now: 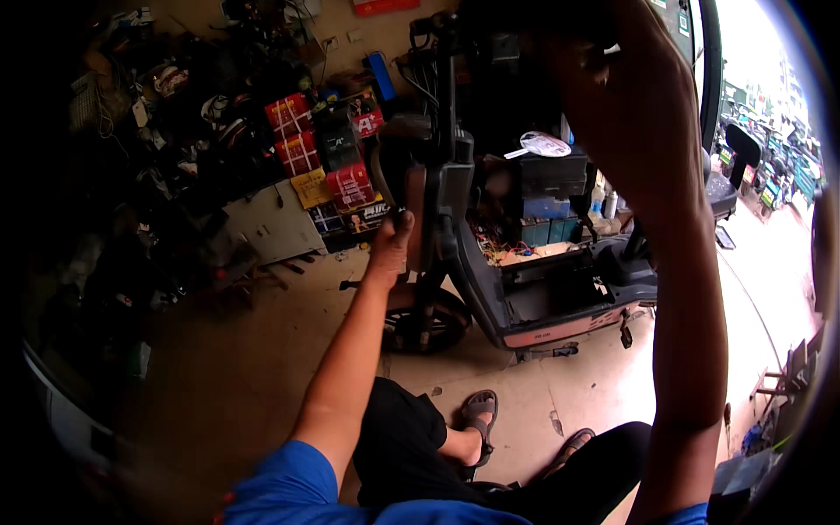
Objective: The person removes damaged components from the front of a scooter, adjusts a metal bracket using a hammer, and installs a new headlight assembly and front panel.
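An electric scooter [547, 332] with dark bodywork and pinkish panels stands side-on before me, its front wheel to the left. My left hand [394, 245] is closed at the edge of its upright front panel [418, 219]. The thumb points up; the other fingers are partly hidden. Raised close to the camera, my right hand [604, 57] is a dark shape at the top, over the handlebar side. Its fingers are lost in shadow, so any hold is hidden. The open footwell [560, 293] shows a dark hollow.
Red and yellow boxes [350, 185] are stacked behind the scooter, left of its front. A white fan-shaped card [545, 144] lies on dark cases [556, 175]. Clutter fills the far left. A stool [774, 385] stands at right, near a bright doorway with parked scooters outside.
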Tool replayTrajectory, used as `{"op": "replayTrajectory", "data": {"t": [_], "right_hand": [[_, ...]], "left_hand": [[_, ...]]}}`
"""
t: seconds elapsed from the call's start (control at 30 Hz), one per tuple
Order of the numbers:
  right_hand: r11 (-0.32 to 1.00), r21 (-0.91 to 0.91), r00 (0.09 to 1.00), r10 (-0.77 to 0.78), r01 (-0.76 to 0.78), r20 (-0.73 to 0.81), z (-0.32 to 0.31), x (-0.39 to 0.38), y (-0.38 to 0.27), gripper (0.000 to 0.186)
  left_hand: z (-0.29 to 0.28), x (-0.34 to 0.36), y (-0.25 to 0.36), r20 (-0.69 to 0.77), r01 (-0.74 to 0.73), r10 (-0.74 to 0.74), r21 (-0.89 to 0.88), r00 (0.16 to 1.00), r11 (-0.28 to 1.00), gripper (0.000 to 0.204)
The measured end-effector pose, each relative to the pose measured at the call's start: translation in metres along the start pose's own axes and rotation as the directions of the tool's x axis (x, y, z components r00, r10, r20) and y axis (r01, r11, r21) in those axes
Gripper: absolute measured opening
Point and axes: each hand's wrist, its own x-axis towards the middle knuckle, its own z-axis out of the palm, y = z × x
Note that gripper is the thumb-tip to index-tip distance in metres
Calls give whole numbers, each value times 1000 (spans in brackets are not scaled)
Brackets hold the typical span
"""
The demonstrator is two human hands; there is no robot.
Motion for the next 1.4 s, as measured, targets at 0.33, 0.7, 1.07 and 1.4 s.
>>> {"op": "replayTrajectory", "data": {"t": [0.33, 0.7, 1.07, 1.4], "right_hand": [[879, 60, 880, 475, -473, -21, -9, -118, 107, 50], [699, 349, 781, 551, -624, 294, 125, -195, 221, 66], [409, 562, 687, 540, -719, 486, 177, -159, 280, 66], [-117, 578, 434, 547, -807, 716, 244, -124, 354, 68]], "left_hand": [[43, 21, 8, -241, 89, -105, -78, 965, 993, 90], [76, 2, 45, -393, 51, -23, 62, 919, 997, 82], [98, 11, 101, -354, 243, 312, 907, 881, 343, 76], [98, 22, 109, -247, 199, 314, 964, 917, 177, 67]]}}
